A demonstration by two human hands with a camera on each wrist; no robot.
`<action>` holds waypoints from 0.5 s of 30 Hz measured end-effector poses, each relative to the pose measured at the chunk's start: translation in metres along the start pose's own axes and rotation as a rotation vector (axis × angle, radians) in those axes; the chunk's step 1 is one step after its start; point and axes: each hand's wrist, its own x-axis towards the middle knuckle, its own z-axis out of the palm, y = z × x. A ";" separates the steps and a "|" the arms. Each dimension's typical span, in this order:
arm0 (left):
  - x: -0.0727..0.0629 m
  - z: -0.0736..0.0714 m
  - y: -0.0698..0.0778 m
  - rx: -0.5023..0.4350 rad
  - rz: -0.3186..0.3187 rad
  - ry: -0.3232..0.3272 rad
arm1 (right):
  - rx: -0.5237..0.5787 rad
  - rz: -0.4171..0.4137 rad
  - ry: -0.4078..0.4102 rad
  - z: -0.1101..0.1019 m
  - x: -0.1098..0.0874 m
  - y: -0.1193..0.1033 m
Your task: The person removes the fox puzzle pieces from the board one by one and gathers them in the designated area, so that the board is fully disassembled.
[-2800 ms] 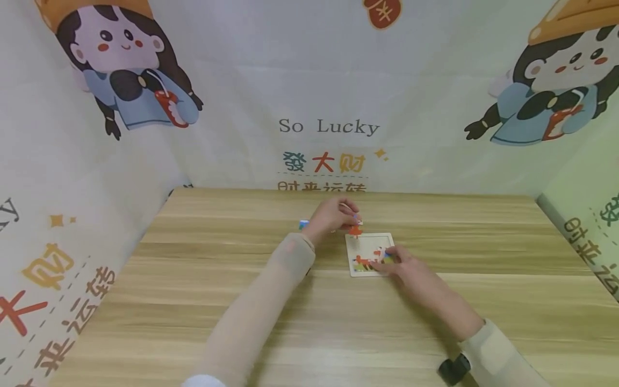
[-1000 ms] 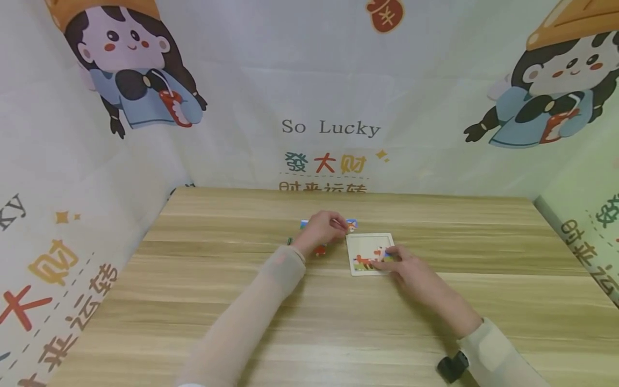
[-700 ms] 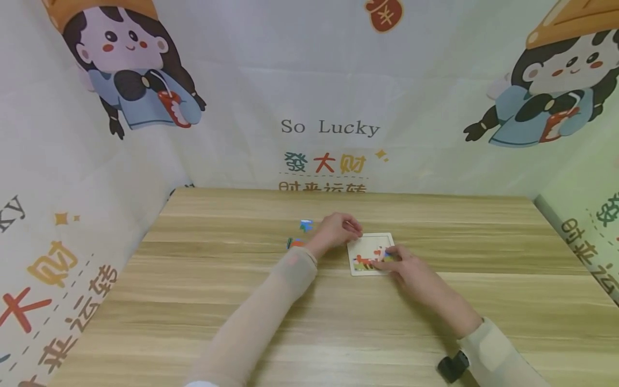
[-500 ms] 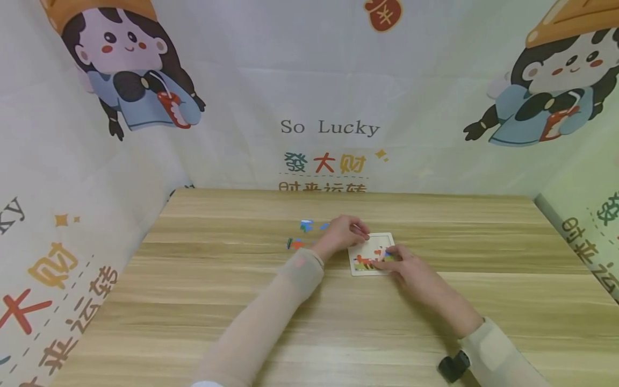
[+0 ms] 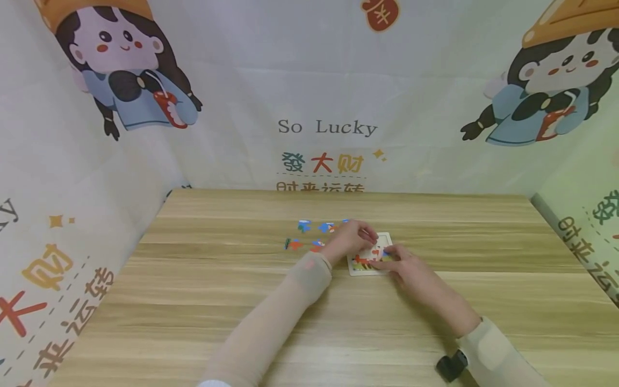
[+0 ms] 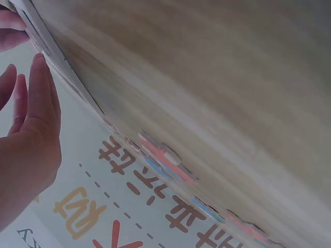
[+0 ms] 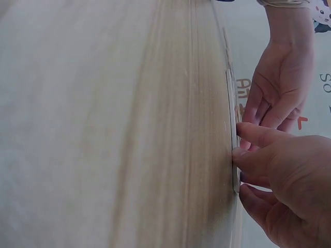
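Note:
A small square puzzle tray (image 5: 362,273) lies near the middle of the table, its lower part filled with colourful pieces (image 5: 360,262) and its upper part bare. My right hand (image 5: 413,269) grips the tray's right side, with thumb and fingers against the edge in the right wrist view. Over the upper left of the tray is my left hand (image 5: 349,239). Its fingers (image 6: 41,88) reach down to the tray with no piece showing between them, though the head view hides part of the fingertips. Loose puzzle pieces (image 5: 303,226) lie left of the tray.
More loose pieces, such as an orange one (image 5: 294,244) and a blue one (image 5: 326,227), lie beside the left forearm. A black device (image 5: 452,366) sits at the right sleeve. A printed cloth (image 5: 242,107) hangs behind the wooden table (image 5: 217,301).
Earlier the left hand held an orange-and-white piece above the tray; that hand went left among the loose pieces, then moved right over the tray. The right hand has stayed on the tray.

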 end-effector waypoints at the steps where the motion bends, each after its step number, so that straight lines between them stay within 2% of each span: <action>1: -0.001 0.001 0.000 0.012 0.001 0.002 | 0.000 0.003 -0.004 0.000 0.000 0.000; 10: -0.001 0.006 -0.002 0.024 -0.030 -0.036 | 0.028 -0.003 0.009 0.001 -0.001 0.000; 15: 0.003 0.010 -0.003 0.100 -0.032 -0.024 | 0.029 0.005 0.027 0.002 -0.001 0.003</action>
